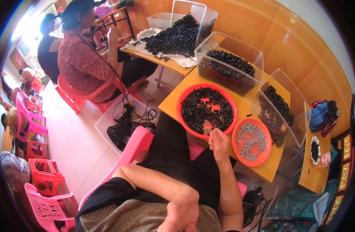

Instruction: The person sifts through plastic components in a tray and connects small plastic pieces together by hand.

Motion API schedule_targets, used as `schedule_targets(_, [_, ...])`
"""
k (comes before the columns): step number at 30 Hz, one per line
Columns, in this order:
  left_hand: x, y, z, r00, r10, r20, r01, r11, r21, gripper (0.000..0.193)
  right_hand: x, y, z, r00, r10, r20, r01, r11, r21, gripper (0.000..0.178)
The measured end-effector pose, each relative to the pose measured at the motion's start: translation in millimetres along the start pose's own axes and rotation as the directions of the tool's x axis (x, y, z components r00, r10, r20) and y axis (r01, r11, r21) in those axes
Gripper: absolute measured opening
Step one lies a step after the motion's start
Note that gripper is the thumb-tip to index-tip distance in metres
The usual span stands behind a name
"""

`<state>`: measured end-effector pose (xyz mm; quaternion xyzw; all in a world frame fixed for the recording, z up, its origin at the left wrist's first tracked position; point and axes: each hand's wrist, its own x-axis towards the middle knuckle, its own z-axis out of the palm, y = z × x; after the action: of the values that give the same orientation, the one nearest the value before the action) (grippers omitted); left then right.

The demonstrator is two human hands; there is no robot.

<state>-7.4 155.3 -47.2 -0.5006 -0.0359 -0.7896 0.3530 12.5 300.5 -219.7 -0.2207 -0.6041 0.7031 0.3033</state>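
The right hand [218, 142] sits at the near rim of the red basin [182, 112]. At two o'clock the orange dish [264, 154] crowds it; clear bins [258, 63] wall off twelve. Bare bench [169, 102] lies at ten o'clock.

This is a small hand-assembly workroom, set up in what looks like an ordinary room rather than a factory. Yellow tables [173, 101] carry bulk parts: a red basin [207, 110] of small black tubular pieces, an orange dish [251, 141] of grey metal bits, clear plastic bins [229, 69] and a loose black heap [176, 36] on white cloth. Other people [82, 58] sit on red and pink plastic chairs [30, 120], working at the tables. Wood-panelled walls [262, 23] and a pale tiled floor [75, 143] surround them.
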Motion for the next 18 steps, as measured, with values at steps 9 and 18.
schedule_targets(9, [14.3, -12.0, -13.3, 1.000, 0.017, -0.004, -0.017, 1.000, 0.020, 0.044, -0.3, 0.3, 1.7, 1.000, 0.001, 0.007, -0.001, 1.000, 0.011, 0.047])
schedule_targets(18, [24.7, -32.3, -18.1, 1.000, 0.018, -0.011, -0.018, 1.000, 0.021, 0.048, -1.0, 2.8, 1.3, 1.000, -0.008, 0.007, 0.008, 1.000, -0.012, 0.046])
